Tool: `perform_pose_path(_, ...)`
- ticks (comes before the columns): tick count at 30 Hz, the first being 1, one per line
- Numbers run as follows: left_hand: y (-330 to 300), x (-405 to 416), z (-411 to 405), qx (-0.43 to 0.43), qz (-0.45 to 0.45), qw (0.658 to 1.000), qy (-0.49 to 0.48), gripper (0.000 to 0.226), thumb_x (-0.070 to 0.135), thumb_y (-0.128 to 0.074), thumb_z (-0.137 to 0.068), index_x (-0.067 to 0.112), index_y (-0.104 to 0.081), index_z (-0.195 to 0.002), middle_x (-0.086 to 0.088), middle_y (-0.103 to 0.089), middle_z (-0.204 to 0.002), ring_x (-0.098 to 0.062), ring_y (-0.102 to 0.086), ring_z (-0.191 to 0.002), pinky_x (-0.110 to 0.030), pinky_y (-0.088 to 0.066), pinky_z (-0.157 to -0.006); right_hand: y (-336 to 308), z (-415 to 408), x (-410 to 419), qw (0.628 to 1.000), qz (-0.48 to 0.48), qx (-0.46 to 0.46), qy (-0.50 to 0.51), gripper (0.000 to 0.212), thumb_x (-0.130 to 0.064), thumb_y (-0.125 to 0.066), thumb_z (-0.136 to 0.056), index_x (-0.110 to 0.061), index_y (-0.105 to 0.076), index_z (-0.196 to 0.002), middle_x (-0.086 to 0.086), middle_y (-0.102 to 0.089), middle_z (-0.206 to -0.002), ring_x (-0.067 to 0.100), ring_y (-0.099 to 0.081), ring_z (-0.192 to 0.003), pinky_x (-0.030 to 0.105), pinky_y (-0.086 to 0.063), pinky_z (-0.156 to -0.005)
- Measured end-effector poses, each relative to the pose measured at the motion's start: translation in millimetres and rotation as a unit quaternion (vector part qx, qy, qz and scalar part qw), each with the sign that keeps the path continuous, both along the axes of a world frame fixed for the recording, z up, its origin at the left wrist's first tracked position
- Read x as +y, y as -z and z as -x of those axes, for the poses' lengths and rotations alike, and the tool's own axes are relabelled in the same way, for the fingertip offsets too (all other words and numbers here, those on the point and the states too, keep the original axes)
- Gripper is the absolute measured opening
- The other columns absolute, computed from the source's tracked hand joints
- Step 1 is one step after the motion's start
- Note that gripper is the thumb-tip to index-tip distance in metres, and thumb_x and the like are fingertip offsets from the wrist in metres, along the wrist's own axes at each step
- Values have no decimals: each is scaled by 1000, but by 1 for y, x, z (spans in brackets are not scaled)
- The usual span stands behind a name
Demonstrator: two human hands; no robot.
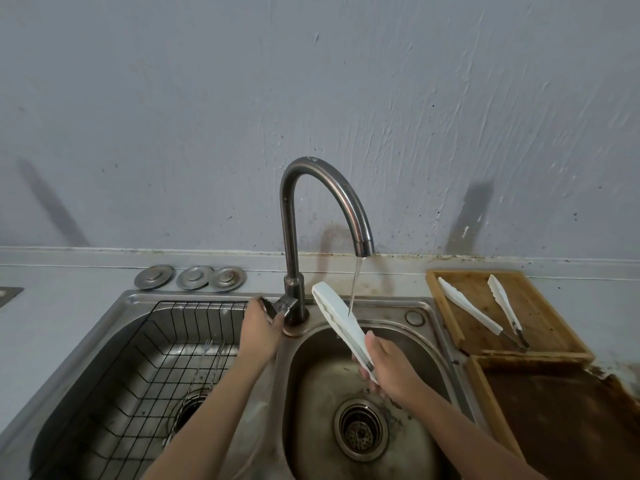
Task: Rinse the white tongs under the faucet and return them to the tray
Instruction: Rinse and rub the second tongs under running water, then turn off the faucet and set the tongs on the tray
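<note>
My right hand point(389, 370) grips the handle end of a pair of white tongs point(334, 311) over the right sink basin point(426, 348). The tongs slant up to the left, and a thin stream of water from the curved metal faucet point(323, 199) lands on their white blades. My left hand point(259, 325) holds the faucet's handle point(277, 306) at its base. A wooden tray point(446, 317) on the counter to the right carries two more white tongs point(467, 308) point(505, 306).
The left basin holds a black wire rack point(145, 358) with some metal utensils in it. Three metal drain covers point(190, 277) lie on the counter behind it. A second, darker wooden tray point(485, 393) sits in front of the first one. The right basin's drain strainer point(360, 433) is uncovered.
</note>
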State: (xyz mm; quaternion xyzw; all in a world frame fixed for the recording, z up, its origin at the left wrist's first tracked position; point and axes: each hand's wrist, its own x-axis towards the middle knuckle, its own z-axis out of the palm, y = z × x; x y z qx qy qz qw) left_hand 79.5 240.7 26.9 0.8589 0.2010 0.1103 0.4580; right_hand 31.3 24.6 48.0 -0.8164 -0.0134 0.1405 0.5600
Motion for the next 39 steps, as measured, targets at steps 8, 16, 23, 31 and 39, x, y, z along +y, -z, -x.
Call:
perform_pose_path(8, 0, -10, -14, 48, -149, 987, -24, 21, 22, -47, -93, 4, -44, -102, -16, -61, -103, -37, -62, -95, -40, -45, -72, -1, 3, -9, 999, -17, -19, -19, 48, -33, -24, -100, -6, -57, -81, 2, -52, -56, 7, -44, -40, 17, -38, -42)
perform_pose_path(16, -12, -13, -31, 113, -231, 966, 3, 31, 11, -57, -82, 5, -39, -107, -14, -59, -109, -32, -62, -97, -35, -42, -66, -5, -9, -40, 969, 197, -149, -22, 40, -37, -26, -98, -21, -54, -73, -2, -57, -61, 5, -53, -51, 21, -45, -50)
perform_pose_path(23, -7, -14, -31, 113, -224, 968, 0, 39, 11, -61, -79, 7, -36, -109, -14, -56, -110, -32, -60, -97, -36, -42, -65, 22, 11, -49, 840, 496, -78, -208, 22, -23, -36, -96, -15, -56, -98, -2, -62, -85, 12, -61, -71, 26, -49, -63)
perform_pose_path(31, -7, -13, -30, 112, -214, 970, -2, 39, 13, -61, -81, 8, -36, -110, -13, -56, -109, -30, -60, -94, -36, -41, -64, 26, 4, -26, 754, 604, -88, -243, 27, -17, -40, -92, -13, -58, -112, 6, -61, -100, 23, -60, -82, 32, -44, -61)
perform_pose_path(39, -8, -17, -28, 120, -210, 970, -4, 39, 10, -60, -80, 7, -34, -110, -13, -55, -110, -30, -59, -91, -37, -41, -62, 19, 13, -3, 693, 635, -85, -332, 30, -17, -39, -94, -10, -59, -114, 10, -62, -108, 29, -58, -93, 37, -50, -69)
